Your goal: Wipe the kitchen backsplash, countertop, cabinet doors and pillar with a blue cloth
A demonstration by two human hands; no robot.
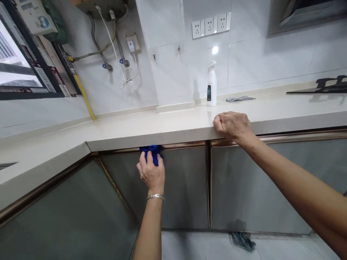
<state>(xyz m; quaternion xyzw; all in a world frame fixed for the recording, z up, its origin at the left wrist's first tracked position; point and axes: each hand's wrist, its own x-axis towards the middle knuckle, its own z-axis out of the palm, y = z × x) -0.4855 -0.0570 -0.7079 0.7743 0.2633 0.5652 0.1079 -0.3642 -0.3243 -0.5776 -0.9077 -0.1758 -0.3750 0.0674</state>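
Note:
My left hand, with a silver bracelet at the wrist, grips a bunched blue cloth. The cloth presses against the bronze-coloured metal trim along the top of a grey cabinet door, just below the countertop edge. My right hand rests on the front edge of the white countertop, its fingers curled into a fist. Whether anything is inside that fist is hidden. Behind it on the counter stands a white spray bottle, upright, and beside the bottle lies a folded grey cloth.
A black hob sits at the counter's far right. A yellow gas pipe runs down to the counter at the left, under a water heater. On the floor by the cabinets lies a dark crumpled cloth.

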